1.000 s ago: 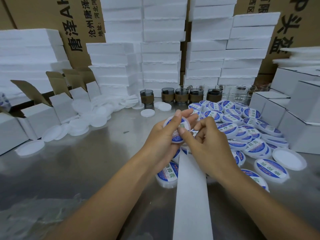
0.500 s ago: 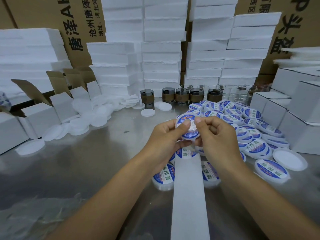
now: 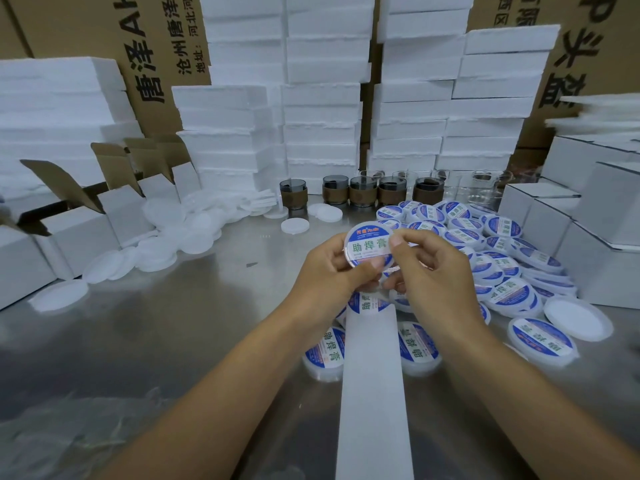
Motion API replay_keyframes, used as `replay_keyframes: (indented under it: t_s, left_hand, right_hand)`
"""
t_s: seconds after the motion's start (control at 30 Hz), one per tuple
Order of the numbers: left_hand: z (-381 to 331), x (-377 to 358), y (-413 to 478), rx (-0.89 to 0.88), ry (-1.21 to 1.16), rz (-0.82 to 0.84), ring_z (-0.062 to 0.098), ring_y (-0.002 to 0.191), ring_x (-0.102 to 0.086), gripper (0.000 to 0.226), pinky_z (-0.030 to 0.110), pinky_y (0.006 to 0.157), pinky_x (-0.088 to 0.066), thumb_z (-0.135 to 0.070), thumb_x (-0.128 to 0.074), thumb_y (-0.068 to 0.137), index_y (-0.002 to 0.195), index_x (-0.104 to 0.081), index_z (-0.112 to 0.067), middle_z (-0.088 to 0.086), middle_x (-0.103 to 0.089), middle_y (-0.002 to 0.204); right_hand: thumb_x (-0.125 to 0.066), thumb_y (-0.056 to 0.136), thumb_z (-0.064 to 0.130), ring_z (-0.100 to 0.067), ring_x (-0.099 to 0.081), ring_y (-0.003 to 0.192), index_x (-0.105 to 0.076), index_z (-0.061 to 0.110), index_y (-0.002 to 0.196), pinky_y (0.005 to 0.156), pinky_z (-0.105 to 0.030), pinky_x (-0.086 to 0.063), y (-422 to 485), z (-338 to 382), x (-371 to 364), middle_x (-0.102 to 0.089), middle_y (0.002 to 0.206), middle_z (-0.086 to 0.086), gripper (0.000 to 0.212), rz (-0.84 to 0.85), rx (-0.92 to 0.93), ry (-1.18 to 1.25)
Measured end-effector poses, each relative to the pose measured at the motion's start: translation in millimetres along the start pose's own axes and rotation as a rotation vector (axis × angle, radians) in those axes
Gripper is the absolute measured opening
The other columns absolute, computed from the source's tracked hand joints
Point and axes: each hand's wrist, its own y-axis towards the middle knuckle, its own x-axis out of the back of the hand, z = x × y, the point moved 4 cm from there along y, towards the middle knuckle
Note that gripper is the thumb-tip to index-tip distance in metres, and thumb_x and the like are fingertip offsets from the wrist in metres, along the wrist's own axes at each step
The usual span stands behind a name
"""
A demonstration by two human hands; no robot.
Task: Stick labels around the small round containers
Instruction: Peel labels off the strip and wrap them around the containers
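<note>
Pinching the small round container by its rim: left hand curled round it, right hand nipping its right edge, just above the white strip's far end. Looks light, thin, slick plastic, so rim holds suit it.

Above the middle of the shiny metal table, the left hand and the right hand hold between them one small round labelled container. Below the hands a long white paper strip lies on the table and runs toward the person. The heap of blue-labelled round containers lies to the right, its near edge reaching both sides of the strip. Further right stand closed white boxes. To the left, plain white round lids lie before open cardboard boxes. At the back, a row of dark glass cups stands before stacks of white foam blocks, with brown cartons behind them.
</note>
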Motion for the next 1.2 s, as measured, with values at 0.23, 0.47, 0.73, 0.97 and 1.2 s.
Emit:
replay_keyframes:
  t_s: [0.23, 0.47, 0.73, 0.97, 1.2]
  left_hand:
    - [-0.8, 2.1, 1.4, 0.037, -0.02, -0.021, 0.017, 0.079, -0.069, 0.022, 0.027, 0.073, -0.056, -0.017, -0.051, 0.095, 0.114, -0.062, -0.015, 0.007, -0.073, 0.095]
    - [-1.3, 2.7, 1.0, 0.056, -0.047, -0.032, 0.015, 0.078, -0.069, 0.018, 0.023, 0.069, -0.055, -0.023, -0.051, 0.095, 0.104, -0.066, -0.019, 0.004, -0.074, 0.089]
    - [-3.6, 3.9, 1.7, 0.094, -0.132, -0.112, 0.013, 0.063, -0.065, 0.014, 0.023, 0.061, -0.055, -0.015, -0.053, 0.093, 0.105, -0.062, -0.016, 0.001, -0.069, 0.075]
    - [-0.6, 11.9, 2.5, 0.105, -0.215, -0.189, 0.01, 0.048, -0.053, 0.023, 0.021, 0.048, -0.048, -0.019, -0.045, 0.098, 0.083, -0.059, -0.01, -0.001, -0.056, 0.054]
    - [2.2, 14.4, 4.8, 0.161, -0.39, -0.249, 0.009, 0.038, -0.041, 0.03, 0.02, 0.041, -0.038, -0.023, -0.041, 0.099, 0.074, -0.052, -0.01, -0.002, -0.046, 0.046]
  right_hand:
    - [-0.059, 0.089, 0.016, -0.001, -0.059, 0.045, -0.058, 0.033, 0.085, 0.043, -0.01, -0.043, -0.2, 1.1, 1.3, -0.065, 0.073, -0.002, 0.017, 0.044, 0.053, -0.036]
    - [-0.064, 0.086, 0.02, -0.006, -0.064, 0.057, -0.056, 0.04, 0.091, 0.048, -0.018, -0.05, 5.2, -5.1, 2.5, -0.064, 0.077, -0.001, 0.022, 0.058, 0.077, -0.16]
    - [-0.061, 0.089, 0.019, -0.015, -0.066, 0.064, -0.06, 0.033, 0.102, 0.068, -0.034, -0.055, 24.2, -10.9, 35.2, -0.064, 0.074, -0.003, 0.019, -0.087, 0.057, -0.283]
    - [-0.065, 0.085, 0.019, -0.013, -0.06, 0.089, -0.05, 0.024, 0.128, 0.077, -0.027, -0.044, 28.9, -15.4, 53.9, -0.053, 0.12, 0.002, 0.046, -0.321, -0.015, -0.366]
    - [-0.063, 0.083, 0.018, -0.002, -0.055, 0.074, -0.061, 0.032, 0.084, 0.062, -0.009, -0.039, -3.2, -2.9, 1.0, -0.061, 0.079, 0.013, 0.014, 0.115, 0.337, -0.466]
